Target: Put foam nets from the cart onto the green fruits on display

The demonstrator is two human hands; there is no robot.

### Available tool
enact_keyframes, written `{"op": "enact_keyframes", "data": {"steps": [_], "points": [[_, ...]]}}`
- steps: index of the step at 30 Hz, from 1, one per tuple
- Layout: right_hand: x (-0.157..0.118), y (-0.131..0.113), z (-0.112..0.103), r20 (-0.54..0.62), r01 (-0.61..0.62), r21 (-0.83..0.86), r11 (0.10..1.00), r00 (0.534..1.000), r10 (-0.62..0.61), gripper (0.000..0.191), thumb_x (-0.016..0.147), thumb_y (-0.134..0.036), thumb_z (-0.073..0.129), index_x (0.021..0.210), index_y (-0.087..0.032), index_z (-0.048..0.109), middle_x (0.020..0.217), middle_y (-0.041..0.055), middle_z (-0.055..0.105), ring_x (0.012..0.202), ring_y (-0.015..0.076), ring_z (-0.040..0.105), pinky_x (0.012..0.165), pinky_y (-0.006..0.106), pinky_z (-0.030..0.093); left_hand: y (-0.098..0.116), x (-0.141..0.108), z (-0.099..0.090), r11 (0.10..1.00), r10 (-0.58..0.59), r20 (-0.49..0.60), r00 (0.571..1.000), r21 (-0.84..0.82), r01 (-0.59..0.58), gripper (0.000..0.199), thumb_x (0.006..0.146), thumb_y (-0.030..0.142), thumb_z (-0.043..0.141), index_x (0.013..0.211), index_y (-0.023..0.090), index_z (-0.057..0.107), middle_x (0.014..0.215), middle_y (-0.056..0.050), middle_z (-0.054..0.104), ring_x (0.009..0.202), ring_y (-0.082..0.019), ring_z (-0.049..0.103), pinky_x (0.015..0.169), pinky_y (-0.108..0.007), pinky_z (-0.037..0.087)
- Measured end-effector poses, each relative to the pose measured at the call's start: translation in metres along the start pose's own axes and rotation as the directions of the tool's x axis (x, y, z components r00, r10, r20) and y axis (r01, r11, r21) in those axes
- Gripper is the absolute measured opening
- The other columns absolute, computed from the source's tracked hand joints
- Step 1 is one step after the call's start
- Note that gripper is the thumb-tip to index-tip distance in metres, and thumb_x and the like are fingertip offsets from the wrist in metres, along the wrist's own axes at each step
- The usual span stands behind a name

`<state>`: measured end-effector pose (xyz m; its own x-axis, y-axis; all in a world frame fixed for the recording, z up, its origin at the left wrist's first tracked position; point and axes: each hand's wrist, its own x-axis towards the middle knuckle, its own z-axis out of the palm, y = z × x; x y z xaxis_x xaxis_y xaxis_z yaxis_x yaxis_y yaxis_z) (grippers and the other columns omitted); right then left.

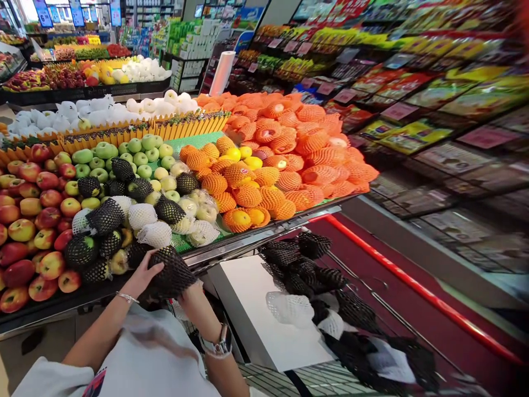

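- Supermarket produce bench (231, 246): red apples (49, 201) lie at left, orange-netted fruit (314, 149) at far right.
- Left hand (142, 275) grips a black foam net (173, 273) at the bench's near edge; the right hand (190, 291) is mostly hidden by it, its hold impossible to tell.
- Loose black nets (306, 270) lie at right, beside a white box (248, 300).
- Gentle, even stretching would likely spare the mesh.

The held net (171, 273) was black with a criss-cross pattern. Some apples (52, 265) were red and yellow, and other apples (106, 150) were green. The box (248, 303) was white. The rail (413, 283) was red.
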<state>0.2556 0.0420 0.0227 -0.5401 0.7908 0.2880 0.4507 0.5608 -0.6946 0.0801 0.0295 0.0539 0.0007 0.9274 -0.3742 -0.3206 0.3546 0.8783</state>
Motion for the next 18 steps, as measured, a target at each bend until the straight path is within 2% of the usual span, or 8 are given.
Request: {"op": "enact_keyframes", "data": {"steps": [3, 5, 7, 9, 10, 12, 15, 18], "points": [[-0.015, -0.014, -0.015, -0.176, 0.126, 0.026, 0.992, 0.977, -0.119, 0.035, 0.093, -0.013, 0.044, 0.116, -0.024, 0.068, 0.1, 0.0061, 0.077, 0.09, 0.02, 0.073, 0.078, 0.032, 0.061, 0.01, -0.002, -0.011, 0.996, -0.054, -0.096, 0.994, -0.071, 0.047, 0.066, 0.072, 0.055, 0.069, 0.125, 0.021, 0.049, 0.12, -0.01, 0.065, 0.114, -0.028, 0.062, 0.101, -0.043, 0.048], [-0.021, -0.021, -0.023, -0.429, 0.204, 0.044, 0.978, 0.888, -0.166, 0.039, 0.094, -0.011, 0.044, 0.124, -0.026, 0.063, 0.104, 0.006, 0.075, 0.098, 0.0211, 0.071, 0.083, 0.036, 0.06, 0.018, -0.004, -0.014, 0.998, -0.036, -0.156, 0.987, -0.05, 0.028, 0.065, 0.074, 0.054, 0.068, 0.127, 0.022, 0.047, 0.123, -0.01, 0.064, 0.117, -0.028, 0.06, 0.101, -0.041, 0.048], [-0.019, -0.026, -0.027, -0.557, 0.189, 0.06, 0.98, 0.821, -0.125, 0.038, 0.094, -0.019, 0.052, 0.13, -0.029, 0.058, 0.116, 0.0075, 0.071, 0.116, 0.0265, 0.064, 0.094, 0.047, 0.055, 0.023, -0.007, -0.012, 1.0, 0.002, -0.175, 0.985, 0.012, 0.0, 0.064, 0.074, 0.052, 0.068, 0.127, 0.023, 0.048, 0.126, -0.009, 0.063, 0.12, -0.027, 0.058, 0.103, -0.039, 0.046], [-0.011, -0.03, -0.027, -0.457, 0.111, 0.113, 0.987, 0.888, -0.047, 0.053, 0.087, -0.034, 0.066, 0.138, -0.032, 0.05, 0.138, 0.0103, 0.057, 0.133, 0.0329, 0.049, 0.105, 0.057, 0.046, 0.025, -0.012, -0.005, 0.996, 0.042, -0.126, 0.991, 0.08, -0.032, 0.061, 0.078, 0.052, 0.065, 0.128, 0.023, 0.047, 0.13, -0.009, 0.061, 0.123, -0.026, 0.055, 0.107, -0.038, 0.042], [-0.005, -0.03, -0.025, -0.352, 0.059, 0.151, 0.987, 0.936, -0.002, 0.067, 0.082, -0.041, 0.072, 0.143, -0.032, 0.045, 0.147, 0.0111, 0.047, 0.139, 0.0346, 0.042, 0.109, 0.058, 0.042, 0.024, -0.014, -0.001, 0.993, 0.057, -0.1, 0.993, 0.11, -0.046, 0.06, 0.08, 0.053, 0.063, 0.129, 0.022, 0.046, 0.132, -0.01, 0.06, 0.125, -0.026, 0.054, 0.109, -0.039, 0.04], [0.004, -0.029, -0.018, -0.18, -0.043, 0.244, 0.969, 0.98, 0.089, 0.086, 0.076, -0.045, 0.077, 0.149, -0.032, 0.034, 0.157, 0.0111, 0.032, 0.144, 0.0346, 0.033, 0.114, 0.057, 0.036, 0.021, -0.018, 0.008, 0.984, 0.075, -0.07, 0.995, 0.166, -0.062, 0.062, 0.082, 0.055, 0.06, 0.131, 0.02, 0.045, 0.138, -0.012, 0.056, 0.131, -0.027, 0.049, 0.113, -0.04, 0.035], [0.008, -0.02, -0.004, -0.151, -0.119, 0.385, 0.915, 0.97, 0.19, 0.089, 0.075, -0.041, 0.079, 0.149, -0.032, 0.032, 0.156, 0.01, 0.033, 0.145, 0.0311, 0.032, 0.119, 0.054, 0.029, 0.015, -0.021, 0.017, 0.956, 0.112, -0.079, 0.991, 0.28, -0.085, 0.058, 0.084, 0.055, 0.058, 0.128, 0.018, 0.049, 0.138, -0.013, 0.055, 0.134, -0.029, 0.045, 0.116, -0.042, 0.029], [0.003, -0.007, 0.007, -0.186, -0.174, 0.516, 0.839, 0.933, 0.308, 0.088, 0.072, -0.041, 0.081, 0.146, -0.031, 0.034, 0.149, 0.0094, 0.042, 0.139, 0.0285, 0.041, 0.119, 0.051, 0.031, 0.01, -0.018, 0.019, 0.92, 0.186, -0.037, 0.982, 0.358, -0.161, 0.043, 0.09, 0.048, 0.053, 0.121, 0.019, 0.052, 0.124, -0.011, 0.062, 0.123, -0.026, 0.054, 0.111, -0.042, 0.036]]}}
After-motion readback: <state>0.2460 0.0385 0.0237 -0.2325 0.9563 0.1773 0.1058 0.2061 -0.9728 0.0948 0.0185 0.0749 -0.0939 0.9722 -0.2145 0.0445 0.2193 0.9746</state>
